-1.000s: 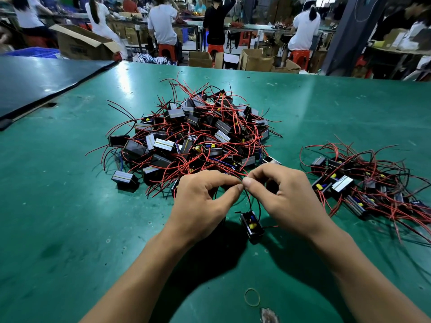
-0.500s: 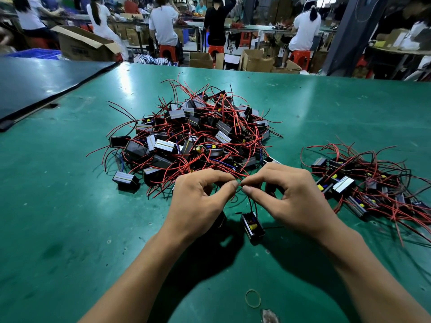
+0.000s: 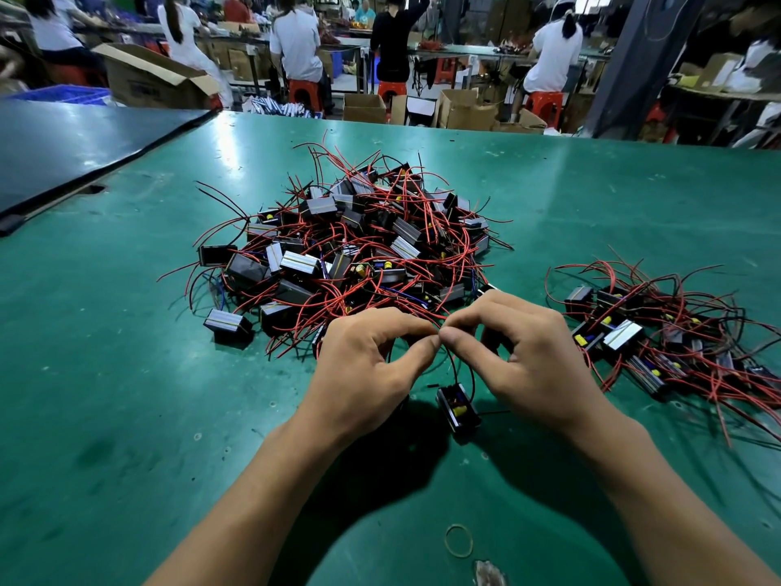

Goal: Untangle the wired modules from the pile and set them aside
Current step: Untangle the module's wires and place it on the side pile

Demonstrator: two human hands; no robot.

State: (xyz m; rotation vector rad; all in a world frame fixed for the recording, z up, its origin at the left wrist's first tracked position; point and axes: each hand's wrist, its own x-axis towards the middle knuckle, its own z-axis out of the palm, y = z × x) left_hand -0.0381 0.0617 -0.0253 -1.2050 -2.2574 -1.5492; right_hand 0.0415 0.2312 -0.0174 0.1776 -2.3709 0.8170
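Over the last second very little has changed. The left hand [image 3: 367,361] and the right hand [image 3: 532,361] stay where they were at the near edge of the pile [image 3: 363,255], thumb and forefinger tips almost touching each other. Each hand is closed in a fine pinch on the black leads [image 3: 453,363] that run down to one loose module [image 3: 458,410]. The remaining fingers are curled under. Whether they hold anything further cannot be told from here.

The module lies on the green counter [image 3: 126,395], near and just below the two pinches. It has not shifted in any way that I can see. It sits clear of the pile's bodies, but its leads rise into the fingers right where red wires from the pile cross.

Judgement: the work is stalled at a small knot or crossing between the fingertips, not at lifting. The module is not yet free. A hard pull here could drag neighbouring modules forward or strain the thin leads.

The set-aside group [image 3: 659,340] lies on the right, well apart from the pile, and appears unchanged. The pile remains much the larger heap, so most of the task is outstanding. A rubber band [image 3: 458,540] lies on the counter near the onlooker's edge.
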